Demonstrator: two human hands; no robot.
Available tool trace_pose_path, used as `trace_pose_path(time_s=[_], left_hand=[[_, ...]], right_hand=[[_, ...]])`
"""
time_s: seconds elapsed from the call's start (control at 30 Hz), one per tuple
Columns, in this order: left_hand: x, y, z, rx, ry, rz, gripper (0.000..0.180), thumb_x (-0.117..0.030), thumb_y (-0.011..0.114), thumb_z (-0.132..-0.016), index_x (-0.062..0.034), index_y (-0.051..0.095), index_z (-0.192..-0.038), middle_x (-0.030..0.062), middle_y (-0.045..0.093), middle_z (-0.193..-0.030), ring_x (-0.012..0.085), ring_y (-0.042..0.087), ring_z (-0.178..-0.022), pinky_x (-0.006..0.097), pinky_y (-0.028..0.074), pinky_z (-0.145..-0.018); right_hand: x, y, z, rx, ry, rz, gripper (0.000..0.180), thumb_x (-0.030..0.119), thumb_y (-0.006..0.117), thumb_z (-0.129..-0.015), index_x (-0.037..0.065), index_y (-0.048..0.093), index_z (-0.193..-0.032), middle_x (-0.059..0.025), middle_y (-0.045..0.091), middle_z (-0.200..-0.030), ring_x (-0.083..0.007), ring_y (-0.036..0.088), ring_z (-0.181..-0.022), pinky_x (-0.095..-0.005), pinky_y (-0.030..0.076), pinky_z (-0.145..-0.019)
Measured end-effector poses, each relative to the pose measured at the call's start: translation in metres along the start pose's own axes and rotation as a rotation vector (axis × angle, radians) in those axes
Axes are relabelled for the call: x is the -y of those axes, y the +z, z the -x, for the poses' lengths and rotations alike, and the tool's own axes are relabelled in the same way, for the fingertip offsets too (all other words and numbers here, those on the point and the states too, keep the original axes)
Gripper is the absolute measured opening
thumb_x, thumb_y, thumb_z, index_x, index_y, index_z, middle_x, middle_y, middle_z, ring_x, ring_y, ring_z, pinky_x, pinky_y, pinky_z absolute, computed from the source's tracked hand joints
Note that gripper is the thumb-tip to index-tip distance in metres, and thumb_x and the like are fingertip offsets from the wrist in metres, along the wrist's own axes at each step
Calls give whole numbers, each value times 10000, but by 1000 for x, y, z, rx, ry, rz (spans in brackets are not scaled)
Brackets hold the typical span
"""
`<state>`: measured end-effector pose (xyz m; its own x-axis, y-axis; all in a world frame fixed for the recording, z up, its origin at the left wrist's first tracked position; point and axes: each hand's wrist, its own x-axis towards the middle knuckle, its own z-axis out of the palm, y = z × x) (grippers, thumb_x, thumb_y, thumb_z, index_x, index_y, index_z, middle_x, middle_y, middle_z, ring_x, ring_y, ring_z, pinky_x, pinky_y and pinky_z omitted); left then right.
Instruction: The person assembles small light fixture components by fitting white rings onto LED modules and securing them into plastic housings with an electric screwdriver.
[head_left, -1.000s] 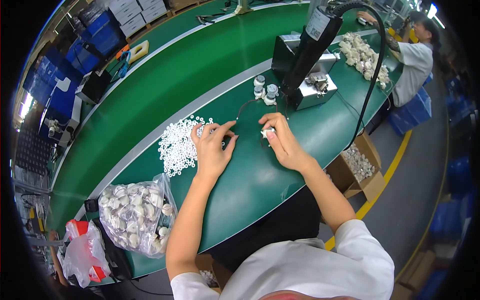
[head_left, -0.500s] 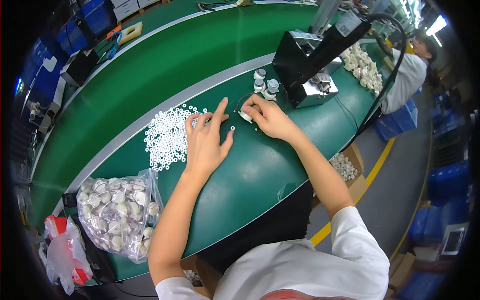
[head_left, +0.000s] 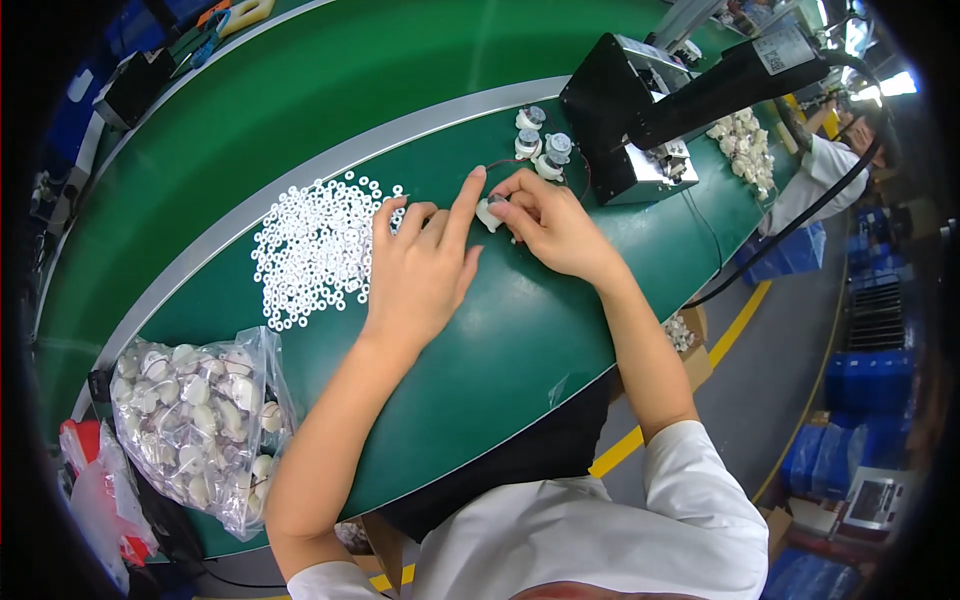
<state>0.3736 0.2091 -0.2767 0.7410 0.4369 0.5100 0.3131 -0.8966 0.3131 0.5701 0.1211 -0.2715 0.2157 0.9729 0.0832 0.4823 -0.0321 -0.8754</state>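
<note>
My right hand [head_left: 553, 228] pinches a small white motor part [head_left: 490, 214] with a grey top between thumb and fingers, low over the green table. A thin red wire [head_left: 507, 161] runs behind it, near my left fingertip. My left hand [head_left: 422, 268] lies palm down to the left, index finger stretched toward the part and the other fingers spread at the edge of a pile of small white ring washers [head_left: 312, 248]; nothing shows in its grasp. Several similar white motors with grey tops [head_left: 547, 150] stand beyond my right hand.
A black bench machine [head_left: 625, 120] with a thick dark arm stands at the far right, near a heap of cream-coloured parts [head_left: 742, 150]. A clear bag of white parts [head_left: 190, 425] lies at the near left. A co-worker's white sleeve [head_left: 825, 180] shows at right.
The view has shifted, so the table's things sit differently in the picture. My left index finger has come closer to the part in my right hand, and its thumb has drawn in.
</note>
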Motion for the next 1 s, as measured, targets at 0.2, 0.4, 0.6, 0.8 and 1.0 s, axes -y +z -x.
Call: trace_pose_path(time_s=[0.2, 0.4, 0.6, 0.8, 1.0], left_hand=[[-15, 17, 10, -31, -23, -22, 852, -50, 775, -837, -60, 397, -1601, 44, 702, -949, 239, 658, -982, 428, 461, -1026], [-11, 8, 11, 9, -129, 191, 847, -6, 765, -854, -113, 396, -1609, 87, 731, -1013, 273, 677, -930, 404, 549, -875], [-1, 8, 16, -4, -104, 239, 761, -39, 796, -866, -136, 478, -1550, 96, 748, -1023, 282, 685, -896, 401, 563, -831], [-5, 9, 12, -32, -90, 219, 708, -45, 816, -851, -119, 537, -1497, 87, 732, -965, 274, 686, -884, 396, 556, -827], [-5, 12, 12, -22, -140, 271, 678, -41, 823, -842, -102, 555, -1461, 95, 713, -950, 265, 680, -902, 401, 551, -834]], right_hand=[[8, 7, 0, -142, 48, 86, 222, 165, 733, -991, -18, 619, -937, -46, 606, -601, -108, 530, -516, -293, 428, -512], [4, 13, -3, -277, -44, 210, 222, 158, 782, -950, -4, 639, -901, -38, 547, -569, -106, 507, -505, -278, 408, -502], [8, 7, 0, -162, -68, 169, 209, 136, 800, -924, 9, 685, -1043, -63, 563, -610, -114, 529, -545, -310, 409, -529], [11, 3, 8, -80, -96, 161, 186, 104, 772, -937, -8, 678, -1053, -72, 569, -602, -151, 524, -519, -328, 424, -531], [6, 5, 4, -183, -84, 243, 253, 163, 812, -906, -32, 656, -938, -60, 557, -579, -124, 509, -505, -304, 419, -509]])
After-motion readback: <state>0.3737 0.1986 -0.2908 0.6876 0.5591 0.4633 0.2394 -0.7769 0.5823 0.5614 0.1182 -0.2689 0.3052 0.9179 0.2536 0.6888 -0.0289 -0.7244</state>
